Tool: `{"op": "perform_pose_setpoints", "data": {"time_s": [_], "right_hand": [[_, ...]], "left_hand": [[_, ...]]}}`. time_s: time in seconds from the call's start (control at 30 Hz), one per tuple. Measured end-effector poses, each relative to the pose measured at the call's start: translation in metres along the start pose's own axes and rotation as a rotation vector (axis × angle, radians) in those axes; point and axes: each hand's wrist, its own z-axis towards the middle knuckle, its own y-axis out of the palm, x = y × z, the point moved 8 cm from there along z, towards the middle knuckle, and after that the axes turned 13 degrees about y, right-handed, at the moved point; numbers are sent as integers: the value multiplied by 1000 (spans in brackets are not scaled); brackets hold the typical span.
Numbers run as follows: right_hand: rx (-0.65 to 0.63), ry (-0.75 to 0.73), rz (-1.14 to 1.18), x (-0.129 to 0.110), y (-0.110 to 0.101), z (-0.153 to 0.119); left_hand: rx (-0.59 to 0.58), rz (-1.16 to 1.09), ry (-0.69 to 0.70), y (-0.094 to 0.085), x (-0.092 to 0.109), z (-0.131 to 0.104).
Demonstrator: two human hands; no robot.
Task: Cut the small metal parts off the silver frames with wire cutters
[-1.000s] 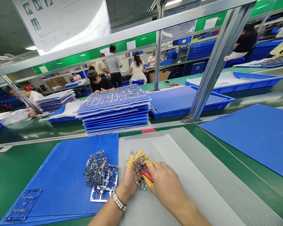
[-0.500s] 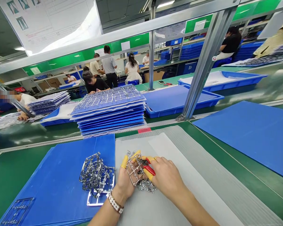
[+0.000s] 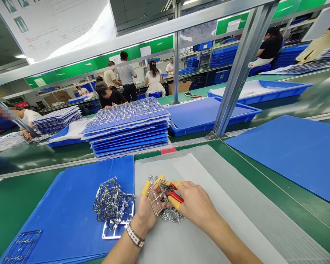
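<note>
So the person's got a small shiny chrome-plated parts frame point(image 3: 156, 198) pinched up off the bench, right between both hands. The left hand point(image 3: 147, 209) is curled around its near edge, with yellow rubber finger cots point(image 3: 145, 188) on the tips that poke up past the frame's far side. The right hand point(image 3: 195, 203) is closed around a pair of red-handled cutters point(image 3: 176, 197), the nose of which sits against the frame's right side, just beside the left fingertips. Whether the cutter blades are actually shut on the metal is too small to tell.

Right under the fingers there's a little heap of loose chrome bits point(image 3: 171, 215) lying on a pale grey foam sheet point(image 3: 209, 179). Left of the left hand, a tangled pile of chrome frames point(image 3: 111, 203) sits on a blue corrugated plastic sheet point(image 3: 71, 205), with one flat frame point(image 3: 19, 245) further off toward the near-left corner.

All of it rests on a green workbench point(image 3: 11, 198). Past the fingers there's a stack of blue sheets loaded with frames point(image 3: 128, 126), then shallow blue plastic trays point(image 3: 209, 113), and a slanted aluminium post point(image 3: 236, 73) rising on the right. Another blue sheet point(image 3: 291, 150) lies well off to the right. Other people point(image 3: 126, 75) are at benches in the background of a green-walled factory hall.
</note>
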Motion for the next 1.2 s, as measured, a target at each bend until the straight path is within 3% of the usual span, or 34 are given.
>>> {"op": "perform_pose_setpoints", "data": {"time_s": [0.5, 0.8, 1.03, 1.2], "right_hand": [[-46, 25, -31, -2, -1, 1], [-35, 2, -43, -2, -2, 1], [75, -2, -139, -8, -5, -3], [41, 4, -111, 1, 0, -9]], "left_hand": [[1, 7, -2, -3, -1, 0], [-2, 66, 33, -7, -1, 1], [5, 44, 18, -4, -1, 1], [43, -23, 27, -5, 6, 1]]}}
